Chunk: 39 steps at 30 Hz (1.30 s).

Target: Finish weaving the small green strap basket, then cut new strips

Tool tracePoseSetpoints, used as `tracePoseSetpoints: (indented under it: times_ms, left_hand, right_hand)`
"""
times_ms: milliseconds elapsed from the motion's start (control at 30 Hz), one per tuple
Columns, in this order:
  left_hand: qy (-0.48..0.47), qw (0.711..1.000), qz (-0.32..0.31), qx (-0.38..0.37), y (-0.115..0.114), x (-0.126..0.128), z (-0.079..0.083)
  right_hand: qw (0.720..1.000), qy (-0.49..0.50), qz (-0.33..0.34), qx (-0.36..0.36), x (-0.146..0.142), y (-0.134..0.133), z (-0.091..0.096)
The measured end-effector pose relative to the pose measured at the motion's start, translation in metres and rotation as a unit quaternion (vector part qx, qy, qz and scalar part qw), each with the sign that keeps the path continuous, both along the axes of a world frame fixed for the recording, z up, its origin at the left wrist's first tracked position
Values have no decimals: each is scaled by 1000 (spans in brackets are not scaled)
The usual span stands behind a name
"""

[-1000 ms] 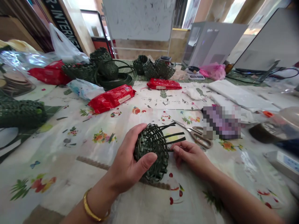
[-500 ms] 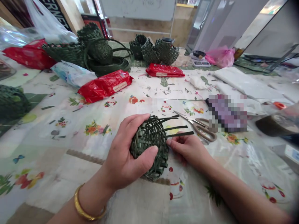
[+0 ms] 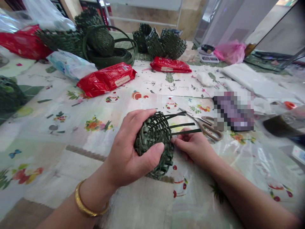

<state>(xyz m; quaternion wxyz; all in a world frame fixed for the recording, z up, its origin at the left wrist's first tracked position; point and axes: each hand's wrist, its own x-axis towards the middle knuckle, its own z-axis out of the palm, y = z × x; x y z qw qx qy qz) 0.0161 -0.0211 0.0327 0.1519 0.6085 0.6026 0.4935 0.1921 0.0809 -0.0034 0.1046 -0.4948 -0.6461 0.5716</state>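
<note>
A printed plastic tablecloth [image 3: 59, 136] covers the work table, strewn with small dark green scraps. On it, close to the person, sits a half-woven basket [image 3: 152, 133] of dark green strips, its rounded side curving up and its loose strips [image 3: 184, 131] fanning out to the right. The left hand [image 3: 133, 146], with a gold bangle [image 3: 91, 200] on its wrist, is wrapped around the basket with the thumb across the weave and has firm hold of it. The right hand [image 3: 194, 148] is partly curled, its fingertips [image 3: 175, 141] at the basket's edge beside the lowest strip; I cannot tell whether they pinch it. A snug, even hold seems to suit this loose weave, keeping the strips from slackening.

Just right of the basket, a pair of scissors [image 3: 209, 132] lies near the strip ends and could catch them. Farther right is a pixelated patch [image 3: 233, 111]. Beyond the basket are red packets [image 3: 107, 79], a coil of green strips [image 3: 109, 55] and finished woven baskets [image 3: 171, 43].
</note>
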Motion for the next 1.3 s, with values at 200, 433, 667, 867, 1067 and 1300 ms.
tracePoseSetpoints:
  times_ms: [200,433,667,867,1067,1300]
  left_hand:
    - [20,1000,-11,0,2,1,2]
    - [33,999,-13,3,4,3,2]
    - [36,999,-22,-2,4,0,2]
    - [6,998,-56,-8,5,-9,-3]
    - [-8,999,-46,0,5,-9,-6]
    - [11,999,-39,8,5,-7,-4]
  right_hand:
    - [1000,-22,10,10,0,0,3]
    - [996,-55,32,55,-1,2,1]
    - [998,-34,44,-40,-1,10,4]
    - [989,28,62,-132,4,17,6]
    - [975,89,63,-196,8,21,5]
    - [966,100,38,-234,12,17,7]
